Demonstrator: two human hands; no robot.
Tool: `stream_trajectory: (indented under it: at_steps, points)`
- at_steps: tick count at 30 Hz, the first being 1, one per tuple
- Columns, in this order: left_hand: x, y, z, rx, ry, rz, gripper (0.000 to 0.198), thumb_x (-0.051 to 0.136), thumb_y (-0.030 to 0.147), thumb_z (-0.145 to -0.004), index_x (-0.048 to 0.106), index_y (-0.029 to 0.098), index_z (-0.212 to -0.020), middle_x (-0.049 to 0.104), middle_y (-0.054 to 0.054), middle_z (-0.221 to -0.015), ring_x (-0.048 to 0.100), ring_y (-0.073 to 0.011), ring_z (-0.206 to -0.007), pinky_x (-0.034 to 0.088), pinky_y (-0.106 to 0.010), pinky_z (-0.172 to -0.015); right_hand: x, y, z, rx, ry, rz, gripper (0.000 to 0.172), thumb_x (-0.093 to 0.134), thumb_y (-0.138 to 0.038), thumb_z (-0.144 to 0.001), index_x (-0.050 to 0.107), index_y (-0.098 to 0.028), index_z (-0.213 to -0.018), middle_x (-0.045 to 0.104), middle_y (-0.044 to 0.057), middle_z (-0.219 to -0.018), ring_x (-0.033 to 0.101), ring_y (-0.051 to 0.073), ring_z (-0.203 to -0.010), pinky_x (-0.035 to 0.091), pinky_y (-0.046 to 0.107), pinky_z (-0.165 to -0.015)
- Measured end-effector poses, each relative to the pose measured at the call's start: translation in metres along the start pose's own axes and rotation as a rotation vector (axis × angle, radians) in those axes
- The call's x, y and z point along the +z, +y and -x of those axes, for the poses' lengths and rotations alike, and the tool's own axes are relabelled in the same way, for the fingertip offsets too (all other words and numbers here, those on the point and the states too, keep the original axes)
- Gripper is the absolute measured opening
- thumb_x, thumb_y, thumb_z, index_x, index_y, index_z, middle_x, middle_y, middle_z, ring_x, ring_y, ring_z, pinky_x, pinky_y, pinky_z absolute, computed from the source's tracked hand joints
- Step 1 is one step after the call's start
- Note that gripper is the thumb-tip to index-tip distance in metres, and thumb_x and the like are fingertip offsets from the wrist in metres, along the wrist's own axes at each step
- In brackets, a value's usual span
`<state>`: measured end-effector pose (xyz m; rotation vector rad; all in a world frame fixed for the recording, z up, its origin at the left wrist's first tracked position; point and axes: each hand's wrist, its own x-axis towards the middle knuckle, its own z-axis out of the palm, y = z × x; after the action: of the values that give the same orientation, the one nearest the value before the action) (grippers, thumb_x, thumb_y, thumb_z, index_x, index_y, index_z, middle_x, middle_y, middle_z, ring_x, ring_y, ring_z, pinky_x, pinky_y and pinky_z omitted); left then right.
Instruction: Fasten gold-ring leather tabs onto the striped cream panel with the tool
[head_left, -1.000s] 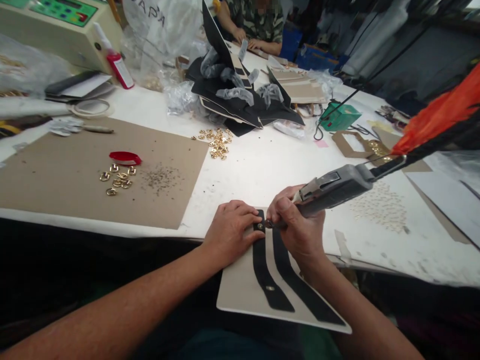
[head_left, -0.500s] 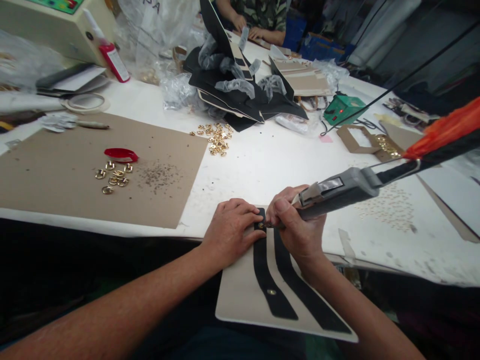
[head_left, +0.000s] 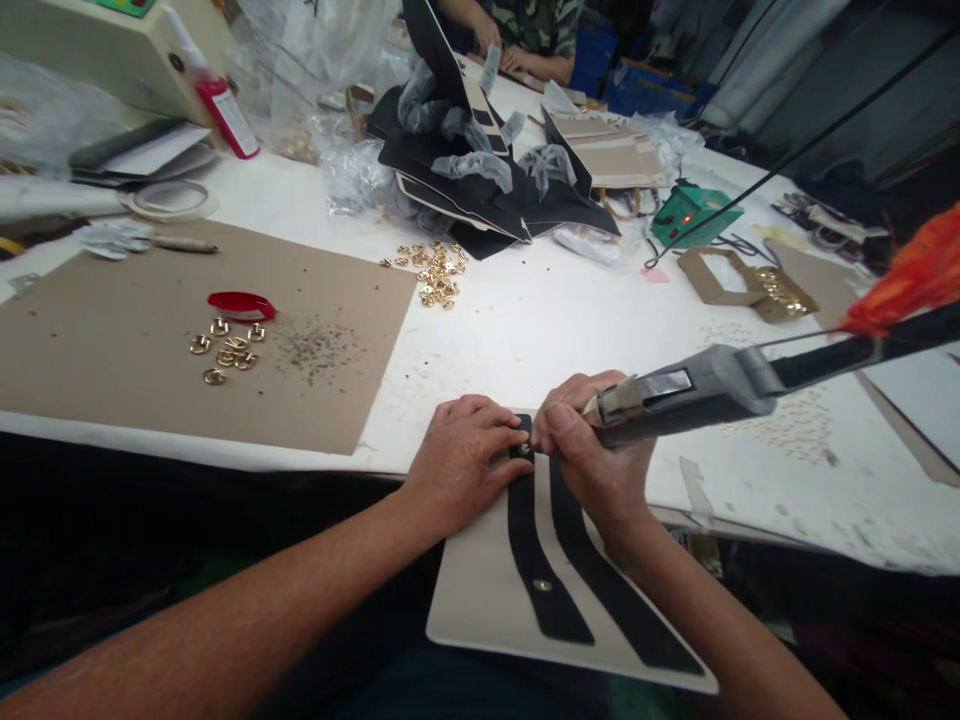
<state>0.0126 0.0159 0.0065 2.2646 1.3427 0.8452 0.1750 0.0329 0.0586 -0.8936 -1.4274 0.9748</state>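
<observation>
A beige panel [head_left: 480, 600] with two black straps [head_left: 540, 580] lies at the table's front edge, partly over my lap. My left hand [head_left: 465, 462] presses down on the top end of the left strap, fingers curled beside a small metal stud. My right hand [head_left: 592, 450] grips a grey powered hand tool [head_left: 690, 392] like a pen, its tip touching that stud. A black cable and an orange wrap [head_left: 911, 275] trail from the tool's rear to the right. A second stud sits lower on the left strap.
A brown cardboard sheet [head_left: 112, 340] at left carries gold rings [head_left: 225, 352], a red lid [head_left: 241, 304] and dark specks. More gold hardware [head_left: 435, 272] lies mid-table before a pile of black pieces [head_left: 480, 190]. A green box [head_left: 694, 213] stands right. Another person's hands [head_left: 502, 50] work at the far end.
The view shifted slightly; the tool's rear end has tipped lower and more level. Both hands stay on the strap's top end at the stud.
</observation>
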Motion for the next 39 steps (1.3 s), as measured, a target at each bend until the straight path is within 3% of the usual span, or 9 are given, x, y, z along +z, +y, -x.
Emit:
stream_trajectory:
  at_steps: [4,12,22,29,34,39]
  points:
    - [0.001,0.0,0.0,-0.001,0.003,0.006,0.018,0.076,0.042,-0.093,0.077,0.03,-0.106,0.076,0.0,-0.123,0.06,-0.0265,-0.12,0.043,-0.048,-0.101,0.001,-0.001,0.0,-0.013,0.064,0.005,0.023,0.076,-0.035,-0.09,0.056,-0.025,-0.084,0.059,-0.004,-0.069,0.058,0.015,-0.062,0.052,0.033,-0.059]
    - [-0.002,0.002,-0.001,-0.003,0.002,0.006,0.017,0.075,0.042,-0.094,0.077,0.029,-0.104,0.076,0.0,-0.119,0.061,-0.0251,-0.118,0.043,-0.045,-0.1,0.001,0.003,0.0,-0.02,0.042,-0.021,0.021,0.075,-0.031,-0.09,0.055,-0.025,-0.083,0.06,-0.003,-0.07,0.059,0.015,-0.062,0.052,0.033,-0.058]
    - [0.0,0.003,-0.001,-0.03,0.013,0.018,0.009,0.074,0.032,-0.094,0.076,0.029,-0.102,0.076,0.001,-0.116,0.058,-0.0267,-0.12,0.041,-0.048,-0.099,0.001,0.007,-0.003,-0.054,-0.165,-0.05,0.018,0.071,-0.024,-0.092,0.054,-0.024,-0.085,0.058,-0.004,-0.07,0.058,0.014,-0.063,0.05,0.031,-0.059]
    - [-0.004,0.004,-0.001,-0.053,-0.009,0.024,0.008,0.074,0.034,-0.094,0.076,0.029,-0.099,0.075,-0.001,-0.115,0.059,-0.0282,-0.119,0.04,-0.049,-0.097,-0.001,0.016,-0.005,-0.058,-0.281,-0.126,0.016,0.068,-0.017,-0.093,0.055,-0.025,-0.087,0.057,-0.004,-0.071,0.06,0.015,-0.064,0.05,0.032,-0.059]
    - [-0.003,0.003,0.0,-0.053,-0.031,0.024,0.011,0.072,0.035,-0.095,0.075,0.027,-0.102,0.075,-0.001,-0.118,0.058,-0.0273,-0.122,0.04,-0.05,-0.099,0.003,0.018,-0.005,-0.029,-0.266,-0.197,0.016,0.07,-0.019,-0.093,0.056,-0.025,-0.088,0.057,-0.005,-0.072,0.058,0.013,-0.061,0.049,0.03,-0.056]
    - [-0.005,0.004,0.001,-0.056,-0.017,0.024,0.011,0.077,0.035,-0.092,0.073,0.028,-0.099,0.075,0.001,-0.118,0.058,-0.0273,-0.119,0.042,-0.05,-0.098,0.008,0.014,-0.007,0.008,-0.157,-0.125,0.024,0.075,-0.029,-0.092,0.055,-0.023,-0.081,0.056,-0.005,-0.066,0.054,0.013,-0.057,0.046,0.029,-0.054]
